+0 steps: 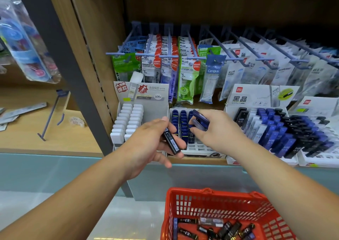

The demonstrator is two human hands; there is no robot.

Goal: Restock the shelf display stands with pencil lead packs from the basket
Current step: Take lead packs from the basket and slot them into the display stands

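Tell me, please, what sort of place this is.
Probably a stationery shop: packets hang on pegs, display stands hold lead packs, and a red basket of stock sits below.

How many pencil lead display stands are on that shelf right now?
4, side by side: white-pack stand far left, blue-pack stand next, Deli stand right of it, second Deli stand at the frame's right edge. More may be out of frame.

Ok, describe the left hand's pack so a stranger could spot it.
On the wooden shelf, find the middle stand of blue packs. Before it, the left hand holds a slim black pack, white-labelled, unlike the blue pack in the right hand.
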